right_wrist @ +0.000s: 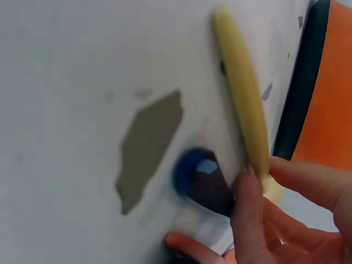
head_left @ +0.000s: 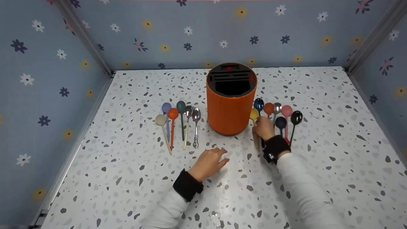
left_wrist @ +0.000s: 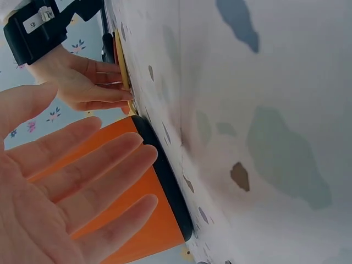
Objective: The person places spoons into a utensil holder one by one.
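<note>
My right hand (head_left: 264,128) pinches the handle of a yellow spoon (head_left: 253,114) between thumb and fingers. In the right wrist view, the yellow handle (right_wrist: 242,82) runs out from the fingertips and lies close to the table surface. The spoon is just right of an orange cylindrical utensil holder (head_left: 229,116), which has a black slotted top. A blue spoon (head_left: 259,104) lies beside the right hand. Nearer the front, my left hand (head_left: 208,163) holds nothing, its fingers spread in the left wrist view.
Right of the holder lie several more spoons, among them an orange one (head_left: 269,108), a pink one (head_left: 286,110) and a black one (head_left: 297,117). On its left is another row, including cream (head_left: 160,119), green (head_left: 181,106) and silver (head_left: 196,114) spoons. Flowered panels (head_left: 210,31) enclose the speckled table.
</note>
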{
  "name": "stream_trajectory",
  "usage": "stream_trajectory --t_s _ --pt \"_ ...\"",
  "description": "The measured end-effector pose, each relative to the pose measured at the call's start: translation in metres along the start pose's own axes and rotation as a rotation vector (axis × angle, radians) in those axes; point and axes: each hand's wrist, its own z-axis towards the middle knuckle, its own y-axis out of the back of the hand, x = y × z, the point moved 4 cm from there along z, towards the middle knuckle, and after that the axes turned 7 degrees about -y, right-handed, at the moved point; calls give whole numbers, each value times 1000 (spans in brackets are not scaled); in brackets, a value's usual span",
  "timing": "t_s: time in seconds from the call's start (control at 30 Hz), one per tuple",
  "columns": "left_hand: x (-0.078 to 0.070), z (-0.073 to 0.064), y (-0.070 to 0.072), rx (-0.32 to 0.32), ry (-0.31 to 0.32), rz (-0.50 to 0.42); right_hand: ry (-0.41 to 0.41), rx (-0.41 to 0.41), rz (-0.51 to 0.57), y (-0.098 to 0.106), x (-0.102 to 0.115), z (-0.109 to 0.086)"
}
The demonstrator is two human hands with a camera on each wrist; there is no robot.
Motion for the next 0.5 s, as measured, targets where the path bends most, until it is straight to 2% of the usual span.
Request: stream_trajectory --t_s 0.1,0.2,0.37,0.5 --pt "-1 -1 -2 19 6 -4 -12 31 13 0 -1 2" --pt "0 -1 -2 23 8 -5 -49 99 71 1 -3 2" --pt "1 0 -3 34 30 -21 -151 301 339 -2 -7 -5" --pt "1 1 -5 59 67 -80 -231 434 538 -4 -10 -15"
